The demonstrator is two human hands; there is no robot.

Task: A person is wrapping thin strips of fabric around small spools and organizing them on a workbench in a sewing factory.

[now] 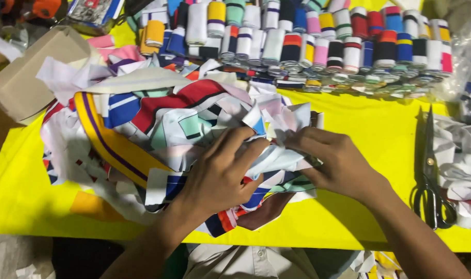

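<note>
1. Yellow table heaped with a pile of striped fabric strips; could slump off the near edge if tugged.
2. Rows of rolled bands behind; could topple if nudged.
3. Both hands: left hand and right hand clenched on crumpled strips mid-pile.
4. Scissors lying right; snag risk.

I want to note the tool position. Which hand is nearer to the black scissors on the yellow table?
Right. The right hand rests on the fabric strip pile, with bare yellow table between it and the scissors. The left hand lies farther away, beyond the right one.
</note>
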